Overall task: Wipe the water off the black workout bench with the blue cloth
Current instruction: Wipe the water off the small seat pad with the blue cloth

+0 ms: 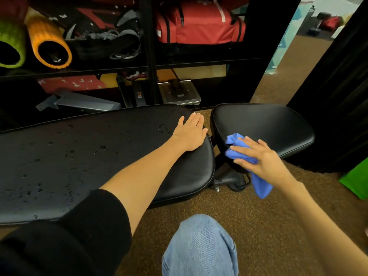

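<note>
The black workout bench has a long back pad point(83, 156) dotted with water drops and a smaller seat pad point(264, 126) to its right. My left hand point(191, 132) lies flat, fingers straight, on the right end of the long pad. My right hand point(258, 156) holds the crumpled blue cloth point(239, 150) against the front left edge of the seat pad; a tail of the cloth hangs down below my palm. The seat pad shows no drops that I can make out.
A black shelf unit point(149, 62) stands right behind the bench with foam rollers point(49, 46), a red bag point(199, 22) and a scale point(179, 92). My knee in jeans point(199, 246) is in front. Brown carpet point(268, 226) surrounds the bench; a green object point(356, 176) lies at right.
</note>
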Demonstrator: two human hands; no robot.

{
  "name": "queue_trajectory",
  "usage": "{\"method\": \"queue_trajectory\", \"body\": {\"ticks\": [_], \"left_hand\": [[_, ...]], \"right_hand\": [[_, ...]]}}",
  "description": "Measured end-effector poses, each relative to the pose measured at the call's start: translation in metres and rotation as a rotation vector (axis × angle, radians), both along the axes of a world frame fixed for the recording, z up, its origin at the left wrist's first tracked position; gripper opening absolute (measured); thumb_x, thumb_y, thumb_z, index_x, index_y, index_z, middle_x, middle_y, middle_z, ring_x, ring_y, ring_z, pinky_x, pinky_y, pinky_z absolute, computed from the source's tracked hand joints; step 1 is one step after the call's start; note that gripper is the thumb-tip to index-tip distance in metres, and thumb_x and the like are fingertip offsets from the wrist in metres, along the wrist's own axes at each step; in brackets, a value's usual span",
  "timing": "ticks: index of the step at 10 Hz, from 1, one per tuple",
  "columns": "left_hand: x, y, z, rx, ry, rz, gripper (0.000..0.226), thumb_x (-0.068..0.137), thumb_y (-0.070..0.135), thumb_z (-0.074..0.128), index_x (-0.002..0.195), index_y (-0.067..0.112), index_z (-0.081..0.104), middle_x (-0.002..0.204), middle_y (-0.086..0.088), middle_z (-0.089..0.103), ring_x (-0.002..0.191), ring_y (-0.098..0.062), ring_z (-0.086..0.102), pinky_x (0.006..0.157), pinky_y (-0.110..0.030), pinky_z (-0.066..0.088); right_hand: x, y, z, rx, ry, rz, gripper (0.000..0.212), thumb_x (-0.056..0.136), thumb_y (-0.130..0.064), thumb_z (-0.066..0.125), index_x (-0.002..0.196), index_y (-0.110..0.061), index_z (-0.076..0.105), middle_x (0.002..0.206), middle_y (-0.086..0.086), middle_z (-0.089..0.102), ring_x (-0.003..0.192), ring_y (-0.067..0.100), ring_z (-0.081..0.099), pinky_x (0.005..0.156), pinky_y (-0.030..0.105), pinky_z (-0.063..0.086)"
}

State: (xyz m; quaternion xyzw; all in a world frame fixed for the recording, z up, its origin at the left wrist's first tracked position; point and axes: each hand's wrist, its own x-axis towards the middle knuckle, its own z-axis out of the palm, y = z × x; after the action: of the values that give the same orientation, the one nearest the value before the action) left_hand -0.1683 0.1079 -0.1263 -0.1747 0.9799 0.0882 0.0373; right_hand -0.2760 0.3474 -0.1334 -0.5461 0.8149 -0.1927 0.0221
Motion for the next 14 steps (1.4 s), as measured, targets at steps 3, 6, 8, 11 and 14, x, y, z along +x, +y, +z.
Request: {"method": "queue_trajectory", "body": {"ticks": [3, 6, 8, 11, 14], "left_hand": [[0.001, -0.002, -0.003, -0.005, 0.018, 0.005, 0.057, 0.103, 0.036, 0.015, 0.151, 0.008, 0.006, 0.160, -0.005, 0.003, 0.147, -0.020, -0.003, 0.117, -0.048, 0.001], [0.002, -0.003, -0.003, 0.011, 0.027, -0.001, 0.057, 0.103, 0.036, 0.016, 0.152, 0.008, 0.007, 0.160, -0.006, 0.004, 0.147, -0.020, -0.003, 0.118, -0.047, 0.002], [0.002, -0.002, -0.002, 0.003, 0.037, -0.013, 0.056, 0.103, 0.035, 0.018, 0.151, 0.007, 0.009, 0.160, -0.006, 0.006, 0.147, -0.021, -0.001, 0.117, -0.048, 0.003], [0.002, -0.002, -0.004, 0.000, 0.043, 0.000, 0.057, 0.103, 0.035, 0.017, 0.151, 0.007, 0.008, 0.160, -0.006, 0.006, 0.147, -0.020, -0.001, 0.118, -0.048, 0.003], [0.002, -0.002, -0.006, -0.002, 0.056, -0.002, 0.056, 0.103, 0.036, 0.016, 0.151, 0.008, 0.008, 0.160, -0.005, 0.006, 0.147, -0.019, -0.001, 0.118, -0.048, 0.003]], "right_hand": [[-0.029, -0.036, 0.001, 0.026, 0.099, -0.472, 0.054, 0.092, -0.048, 0.029, 0.130, -0.021, 0.056, 0.133, 0.019, 0.052, 0.124, 0.038, 0.043, 0.097, 0.047, 0.038], [0.027, 0.008, -0.028, -0.041, 0.264, 0.074, 0.033, 0.094, -0.025, 0.043, 0.118, -0.027, 0.065, 0.142, 0.005, 0.048, 0.135, 0.027, 0.035, 0.110, 0.042, 0.024], [0.012, 0.058, -0.027, -0.049, 0.181, 0.023, 0.042, 0.088, -0.002, 0.048, 0.120, -0.024, 0.064, 0.145, 0.003, 0.043, 0.139, 0.021, 0.028, 0.114, 0.038, 0.023], [0.008, -0.009, 0.053, -0.494, -0.079, -0.597, 0.032, 0.095, -0.017, 0.052, 0.125, -0.018, 0.061, 0.137, 0.012, 0.051, 0.124, 0.026, 0.048, 0.098, 0.019, 0.030], [0.009, -0.044, 0.030, 0.097, -0.060, -0.649, 0.062, 0.090, -0.057, 0.046, 0.140, -0.023, 0.038, 0.155, 0.019, 0.010, 0.142, 0.043, 0.005, 0.107, 0.063, 0.014]]}}
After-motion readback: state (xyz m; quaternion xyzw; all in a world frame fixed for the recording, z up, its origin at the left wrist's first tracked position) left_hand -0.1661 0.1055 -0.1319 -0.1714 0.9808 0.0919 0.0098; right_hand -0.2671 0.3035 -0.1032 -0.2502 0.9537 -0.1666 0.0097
